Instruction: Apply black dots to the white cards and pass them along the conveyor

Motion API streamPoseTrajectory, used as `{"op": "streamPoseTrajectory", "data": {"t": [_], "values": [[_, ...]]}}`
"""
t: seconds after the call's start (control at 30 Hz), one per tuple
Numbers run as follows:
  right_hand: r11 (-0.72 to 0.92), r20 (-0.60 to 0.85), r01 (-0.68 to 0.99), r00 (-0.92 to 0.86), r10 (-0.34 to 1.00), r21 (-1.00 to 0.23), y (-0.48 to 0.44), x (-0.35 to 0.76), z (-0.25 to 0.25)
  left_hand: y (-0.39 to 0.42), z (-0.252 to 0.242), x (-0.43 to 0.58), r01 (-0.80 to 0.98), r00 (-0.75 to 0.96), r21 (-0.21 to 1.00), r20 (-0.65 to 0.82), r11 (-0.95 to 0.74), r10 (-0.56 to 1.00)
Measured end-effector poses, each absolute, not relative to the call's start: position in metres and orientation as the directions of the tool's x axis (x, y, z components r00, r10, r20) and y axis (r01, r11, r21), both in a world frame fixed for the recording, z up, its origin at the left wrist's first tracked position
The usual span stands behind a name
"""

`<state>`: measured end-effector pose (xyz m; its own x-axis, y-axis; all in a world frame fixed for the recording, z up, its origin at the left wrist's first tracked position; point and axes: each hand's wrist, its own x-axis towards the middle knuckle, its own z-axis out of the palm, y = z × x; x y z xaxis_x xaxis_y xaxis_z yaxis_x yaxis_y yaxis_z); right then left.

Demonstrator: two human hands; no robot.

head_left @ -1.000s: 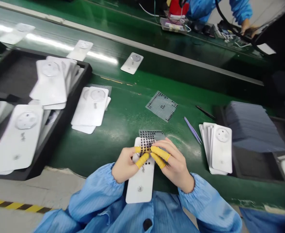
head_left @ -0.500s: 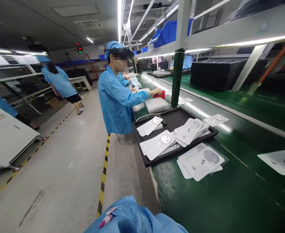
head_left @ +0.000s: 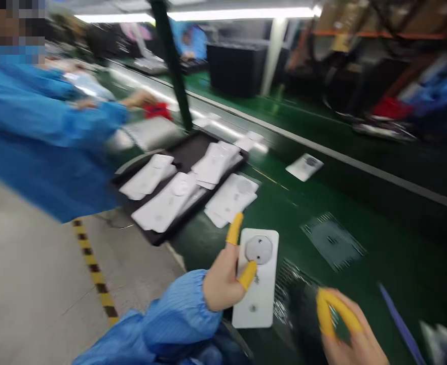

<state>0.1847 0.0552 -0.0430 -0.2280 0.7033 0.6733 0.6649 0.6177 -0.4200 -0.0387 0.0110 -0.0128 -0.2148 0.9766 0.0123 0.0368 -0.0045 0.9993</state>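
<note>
My left hand, with yellow finger cots, holds a white phone back panel by its left edge. The thumb lies on the panel's face just below the round grey camera area, and the index finger points up beside the top left corner. To the right, my right hand, also in yellow cots, has its thumb and index tip pinched together. A clear plastic film seems to run from that pinch towards the panel; only its glints show, and blur hides its outline.
A black tray holds several white panels. Others lie beside it and farther right. A clear sheet and a blue stick lie on the green bench. At left stands a co-worker in a blue smock; a dark post rises behind the tray.
My view has swung right and down to the bench. Both my hands have come into sight, with a white panel in the left one. The tray and co-worker now appear farther left.
</note>
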Motion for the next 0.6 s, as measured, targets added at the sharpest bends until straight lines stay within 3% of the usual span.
{"op": "streamPoseTrajectory", "data": {"t": [0.07,0.13,0.23,0.43,0.6], "values": [[0.656,0.706,0.649,-0.250,0.663,-0.386,0.039,0.192,-0.029,0.007,-0.010,-0.028,-0.164,-0.105,0.984,-0.086,0.068,0.991],[0.663,0.702,0.633,-0.253,0.665,-0.400,0.032,0.184,-0.020,0.005,-0.007,-0.016,-0.218,-0.002,0.965,-0.152,0.148,0.988],[0.661,0.656,0.638,-0.309,0.689,-0.394,0.029,0.169,-0.013,0.001,-0.006,0.001,-0.139,0.058,0.982,-0.123,0.130,0.991],[0.706,0.623,0.679,-0.468,0.627,-0.200,0.018,0.173,-0.005,-0.002,-0.003,0.005,0.120,0.056,0.990,0.070,-0.076,0.996],[0.699,0.556,0.680,-0.501,0.663,-0.221,0.012,0.175,-0.003,-0.001,-0.001,0.003,0.186,0.076,0.971,0.137,-0.149,0.988]]}}
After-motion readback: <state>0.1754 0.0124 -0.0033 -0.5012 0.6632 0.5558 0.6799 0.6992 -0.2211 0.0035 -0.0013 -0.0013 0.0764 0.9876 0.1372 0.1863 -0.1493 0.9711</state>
